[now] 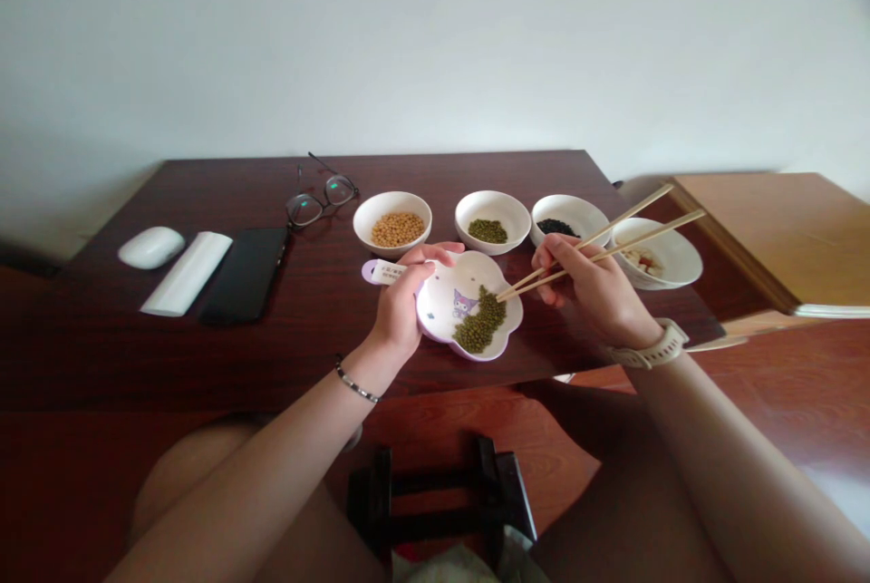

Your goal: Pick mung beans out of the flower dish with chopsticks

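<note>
My left hand point(406, 297) grips a flower-shaped white and lilac bowl point(445, 284) by its handle side, tilted a little toward me. Green mung beans point(484, 320) lie gathered on its right side, beside a printed cartoon figure. My right hand point(584, 279) is closed round a pair of wooden chopsticks point(564, 267), whose tips reach the beans' upper right edge. Behind the bowl stand white bowls: one with yellow soybeans point(397, 229), one with mung beans point(488, 231), and one with black beans point(555, 227). Another, partly behind my right hand, holds pale and reddish bits point(642, 261).
On the dark wooden table point(326, 329) lie eyeglasses point(322, 201), a black phone point(246, 276), a long white case point(188, 275) and a rounded white object point(150, 247). A lighter wooden surface point(781, 229) adjoins at right. A black stool frame point(441, 492) is below.
</note>
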Motion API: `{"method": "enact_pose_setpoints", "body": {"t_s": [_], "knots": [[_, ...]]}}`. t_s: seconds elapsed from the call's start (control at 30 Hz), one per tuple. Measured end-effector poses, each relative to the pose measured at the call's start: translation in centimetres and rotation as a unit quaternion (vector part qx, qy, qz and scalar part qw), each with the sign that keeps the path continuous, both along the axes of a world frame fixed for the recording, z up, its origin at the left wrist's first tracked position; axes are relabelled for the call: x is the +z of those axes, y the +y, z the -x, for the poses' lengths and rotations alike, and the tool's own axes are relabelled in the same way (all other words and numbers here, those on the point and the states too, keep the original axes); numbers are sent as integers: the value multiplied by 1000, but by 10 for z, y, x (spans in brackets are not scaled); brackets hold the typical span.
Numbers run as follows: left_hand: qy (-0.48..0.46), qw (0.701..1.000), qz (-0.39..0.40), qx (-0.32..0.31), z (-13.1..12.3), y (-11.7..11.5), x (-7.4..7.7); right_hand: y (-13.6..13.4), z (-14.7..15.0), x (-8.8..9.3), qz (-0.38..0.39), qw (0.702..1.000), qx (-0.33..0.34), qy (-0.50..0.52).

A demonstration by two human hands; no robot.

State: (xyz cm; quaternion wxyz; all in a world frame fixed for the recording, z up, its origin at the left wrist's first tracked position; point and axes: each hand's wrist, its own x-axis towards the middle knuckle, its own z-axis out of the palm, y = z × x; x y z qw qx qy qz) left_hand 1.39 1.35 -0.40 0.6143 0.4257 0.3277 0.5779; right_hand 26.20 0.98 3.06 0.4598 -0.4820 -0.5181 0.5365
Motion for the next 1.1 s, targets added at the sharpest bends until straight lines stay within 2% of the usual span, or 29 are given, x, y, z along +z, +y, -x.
{"method": "enact_pose_setpoints", "body": {"t_s": [0.3, 1.1], "knots": [[-2, 1000, 2, 0, 0, -1, 1, 0, 1, 0, 7, 999, -21, 49], [11, 1000, -7, 9, -1, -1, 1, 0, 3, -2, -7, 1000, 1, -8]]}}
